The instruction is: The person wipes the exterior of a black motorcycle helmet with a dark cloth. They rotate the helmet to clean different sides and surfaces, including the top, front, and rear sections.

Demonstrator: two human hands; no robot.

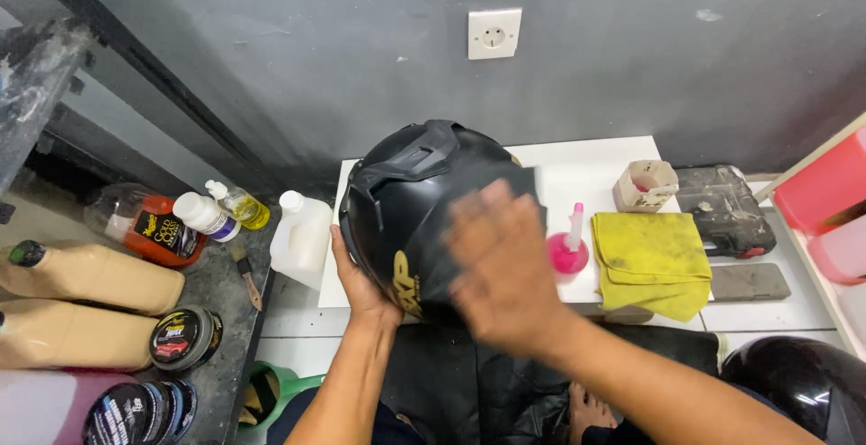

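While the black helmet (410,211) stands on the near edge of the white table (595,170), the left hand (356,283) cups its lower left side, fingers curled against the shell. The right hand (505,265) lies spread and blurred over the helmet's right face, pressing a dark cloth (523,179) to it. Just right of the helmet stands a pink spray bottle (568,248), then a folded yellow cloth (651,260). Left of the helmet is a white jug (302,238).
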